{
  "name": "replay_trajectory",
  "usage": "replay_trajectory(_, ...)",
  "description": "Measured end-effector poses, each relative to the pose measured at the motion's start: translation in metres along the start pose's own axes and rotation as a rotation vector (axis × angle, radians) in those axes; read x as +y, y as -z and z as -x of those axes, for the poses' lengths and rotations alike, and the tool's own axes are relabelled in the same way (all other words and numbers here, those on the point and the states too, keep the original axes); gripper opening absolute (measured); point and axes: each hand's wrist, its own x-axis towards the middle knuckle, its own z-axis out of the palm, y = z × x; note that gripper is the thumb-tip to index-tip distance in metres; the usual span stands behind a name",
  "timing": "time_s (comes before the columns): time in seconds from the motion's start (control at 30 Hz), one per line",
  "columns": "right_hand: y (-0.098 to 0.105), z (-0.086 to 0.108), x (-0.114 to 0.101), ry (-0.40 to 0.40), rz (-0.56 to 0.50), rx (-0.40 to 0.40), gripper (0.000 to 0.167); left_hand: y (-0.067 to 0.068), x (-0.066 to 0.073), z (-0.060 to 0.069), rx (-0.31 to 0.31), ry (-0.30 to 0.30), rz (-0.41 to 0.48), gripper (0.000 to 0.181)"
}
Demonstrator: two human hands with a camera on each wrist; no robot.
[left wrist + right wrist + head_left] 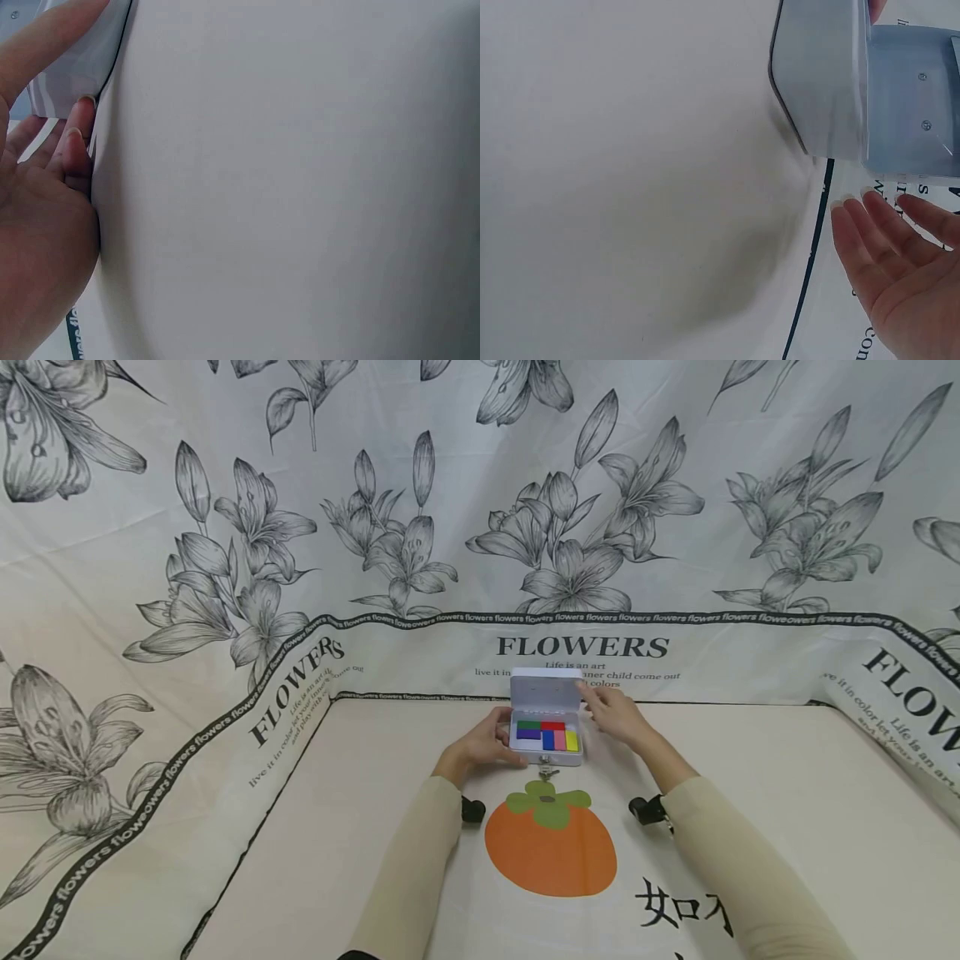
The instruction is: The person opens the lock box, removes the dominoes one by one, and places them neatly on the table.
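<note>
A white box (564, 761) stands on the table, its lid (545, 695) raised at the back. Inside lie several coloured blocks: green (528, 725), red (553, 726), purple (528, 734), blue (548, 741), pink (560, 741) and yellow (572, 742). My left hand (482, 743) grips the box's left side; in the left wrist view its thumb lies across the box (82, 71), the hand (45, 217) curled at its side. My right hand (618, 712) is at the lid's right edge; in the right wrist view its extended fingers are just off the lid (907, 90), the hand (907, 277) holding nothing.
A small metal latch with something hanging from it (546, 771) is on the box's front. The pale tablecloth (375, 793) has a printed orange persimmon (551, 860) and black characters (660, 906). Behind the table hangs a flower-printed curtain (420, 660).
</note>
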Motion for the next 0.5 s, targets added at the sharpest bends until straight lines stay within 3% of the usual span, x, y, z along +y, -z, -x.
replay_trajectory(0.2,0.003,0.009,-0.006,0.022,0.077,0.019,0.075,0.000,0.000,0.000,0.004,0.004,-0.003,0.098)
replay_trajectory(0.5,-0.001,0.018,-0.014,0.115,0.076,0.026,0.049,0.000,0.000,0.000,0.012,0.008,-0.015,0.098)
